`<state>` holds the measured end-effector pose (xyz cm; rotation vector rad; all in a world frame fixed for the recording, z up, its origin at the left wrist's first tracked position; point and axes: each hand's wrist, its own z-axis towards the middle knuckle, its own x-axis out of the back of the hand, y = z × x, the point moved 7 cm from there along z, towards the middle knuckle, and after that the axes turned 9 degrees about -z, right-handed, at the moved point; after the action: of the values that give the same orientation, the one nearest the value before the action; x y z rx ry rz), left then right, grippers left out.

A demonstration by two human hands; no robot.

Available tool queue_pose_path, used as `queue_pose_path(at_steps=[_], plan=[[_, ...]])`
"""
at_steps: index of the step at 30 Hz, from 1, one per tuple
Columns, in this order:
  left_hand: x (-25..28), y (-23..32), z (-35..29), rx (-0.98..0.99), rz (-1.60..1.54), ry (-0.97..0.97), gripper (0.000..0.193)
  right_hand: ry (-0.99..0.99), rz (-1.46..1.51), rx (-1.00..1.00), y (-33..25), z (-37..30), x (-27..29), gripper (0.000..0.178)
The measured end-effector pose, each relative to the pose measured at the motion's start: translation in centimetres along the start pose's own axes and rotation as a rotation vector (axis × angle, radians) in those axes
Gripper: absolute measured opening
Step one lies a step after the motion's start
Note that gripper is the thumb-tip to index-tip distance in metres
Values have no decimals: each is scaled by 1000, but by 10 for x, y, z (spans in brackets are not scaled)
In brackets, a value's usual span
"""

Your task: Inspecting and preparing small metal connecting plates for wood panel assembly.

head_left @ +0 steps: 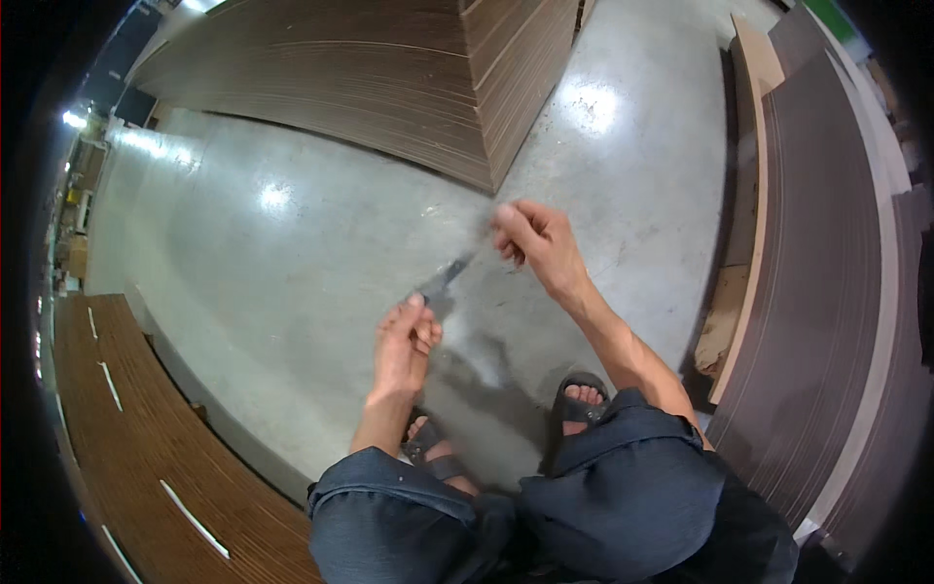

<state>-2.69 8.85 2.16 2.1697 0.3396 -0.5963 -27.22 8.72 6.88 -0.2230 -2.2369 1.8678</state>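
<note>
Head view: looking down at a standing person's two bare hands over a grey concrete floor [292,253].
Left hand [407,341]: near centre, fingers curled together, thumb and forefinger pinched on the near end of a small knife [443,277].
Small knife: held between both hands, slanting up and to the right from the left hand; thin dark blade, blurred, exact type hard to tell.
Right hand [530,238]: farther and to the right of the left hand, fingers bunched together at the far end of a thin, see-through strip [477,248]; strip blurred, material not clear.
Grip state: both hands closed, left clamped on the knife, right pinched on the strip.
Feet: in dark sandals [579,399], near, just below the hands.
Trousers [584,506]: dark blue, filling the near lower edge.
Far stack: tall pile of dark brown boards [389,88], far centre, well apart from the hands.
Left stack: brown boards [146,448] with white strips on top, near left.
Right stack: dark boards [827,292] along the right edge, a pale board [754,58] leaning beside them.
</note>
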Motion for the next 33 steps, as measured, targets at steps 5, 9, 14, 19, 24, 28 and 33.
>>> queue_pose_path(at_steps=[5,9,14,19,24,28,33], plan=[[-80,35,18,-47,-22,-153,24,-143,7,-15,-26,-23,-12,36],[-105,22,21,4,41,-249,24,-109,64,-53,-26,-20,-12,34],[-98,21,16,10,96,-258,23,-69,203,-46,-15,-23,-16,33],[-86,28,15,12,149,-260,24,-88,351,-151,-1,-30,-30,36],[-68,37,14,23,259,-281,23,-90,340,-175,8,-20,-33,30],[-39,69,19,23,343,-217,24,243,-479,72,-26,17,2,17],[-26,100,40,110,489,-260,25,333,-846,316,-51,64,12,32]])
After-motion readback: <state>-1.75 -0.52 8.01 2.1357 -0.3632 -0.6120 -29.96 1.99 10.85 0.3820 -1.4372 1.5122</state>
